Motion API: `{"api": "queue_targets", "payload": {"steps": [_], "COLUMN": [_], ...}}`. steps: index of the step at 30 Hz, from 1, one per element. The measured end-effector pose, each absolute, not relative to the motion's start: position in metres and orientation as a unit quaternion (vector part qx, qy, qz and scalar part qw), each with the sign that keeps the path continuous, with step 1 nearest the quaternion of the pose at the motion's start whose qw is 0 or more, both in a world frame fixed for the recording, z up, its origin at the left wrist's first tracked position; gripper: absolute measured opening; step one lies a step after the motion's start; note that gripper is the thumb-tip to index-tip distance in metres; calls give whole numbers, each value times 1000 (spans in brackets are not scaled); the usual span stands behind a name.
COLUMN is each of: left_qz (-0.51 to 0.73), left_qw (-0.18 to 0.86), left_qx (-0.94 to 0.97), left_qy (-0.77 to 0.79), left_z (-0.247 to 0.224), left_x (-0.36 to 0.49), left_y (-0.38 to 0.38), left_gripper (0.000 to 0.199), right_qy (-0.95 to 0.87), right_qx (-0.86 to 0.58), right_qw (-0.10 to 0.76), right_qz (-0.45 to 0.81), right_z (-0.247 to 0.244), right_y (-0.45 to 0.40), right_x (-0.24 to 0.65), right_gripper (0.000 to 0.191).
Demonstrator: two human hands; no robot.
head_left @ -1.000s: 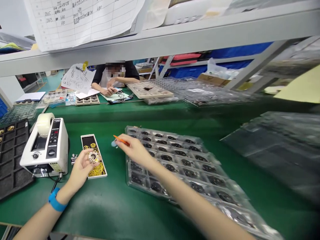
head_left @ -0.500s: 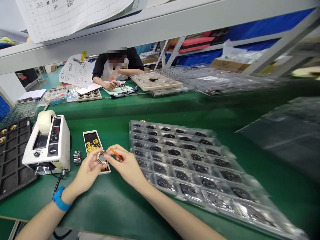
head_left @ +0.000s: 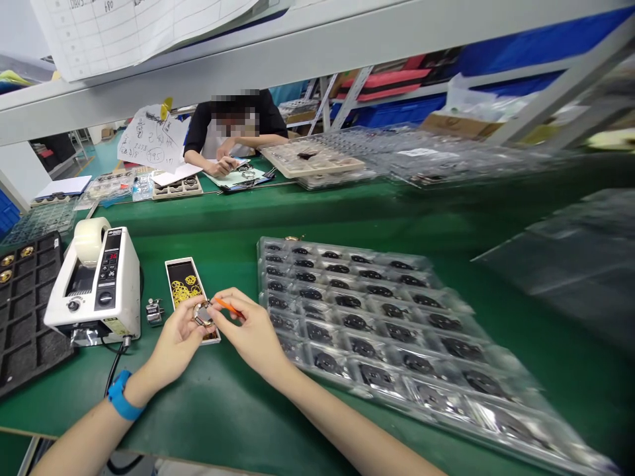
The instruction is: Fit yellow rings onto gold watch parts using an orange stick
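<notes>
My left hand (head_left: 174, 340) has its fingers closed round a small round watch case (head_left: 203, 315) with a gold-coloured rim and a grey face. In my right hand (head_left: 252, 334) is a thin orange pen-like tool (head_left: 228, 307), pinched between thumb and fingers, its near end at the edge of the case. The exact contact at the tip is too small to make out. Just beyond both hands lies a narrow white box (head_left: 169, 285) holding yellow rings (head_left: 186, 289); my fingers hide part of it.
Left stand a tape dispenser (head_left: 119, 277), a metal tally counter (head_left: 154, 312) and a black compartment tray (head_left: 30, 330). Clear plastic trays (head_left: 347, 302) of dark round parts lie right. A metal shelf beam (head_left: 248, 59) crosses above. Across the bench, a person (head_left: 233, 132) sits over papers.
Both hands stay close together with the watch case and orange tool. The tool now lies a little flatter, and the case's grey face shows slightly more. The view has shifted slightly.
</notes>
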State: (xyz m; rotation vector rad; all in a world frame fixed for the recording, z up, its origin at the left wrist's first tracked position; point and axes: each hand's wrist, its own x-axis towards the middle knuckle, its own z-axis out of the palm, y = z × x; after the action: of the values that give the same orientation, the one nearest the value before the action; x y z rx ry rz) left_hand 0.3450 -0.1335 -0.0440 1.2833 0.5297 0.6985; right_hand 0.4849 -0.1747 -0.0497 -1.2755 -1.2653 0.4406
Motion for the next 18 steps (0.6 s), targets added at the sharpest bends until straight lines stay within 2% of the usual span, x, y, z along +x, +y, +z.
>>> {"api": "queue_targets", "payload": {"steps": [9,15,18], "left_qz": [343,387,396], "left_qw": [703,679,676], "left_qx": [569,535,527], "left_qy": [256,322,330], "left_z": [-50,-51,-50], "left_x": [347,349,348], "left_y": [-133,-137,-136], "left_gripper": [48,51,52], "right_qy": [-601,-627,-619], "right_qx": [-561,-562,-578], "right_qw": [563,536,530], "right_qz": [88,-58,-44], "right_z": [-55,-62,-61], "right_y": [-177,-179,-179], "right_x": [481,470,470], "right_gripper": [11,7,3]}}
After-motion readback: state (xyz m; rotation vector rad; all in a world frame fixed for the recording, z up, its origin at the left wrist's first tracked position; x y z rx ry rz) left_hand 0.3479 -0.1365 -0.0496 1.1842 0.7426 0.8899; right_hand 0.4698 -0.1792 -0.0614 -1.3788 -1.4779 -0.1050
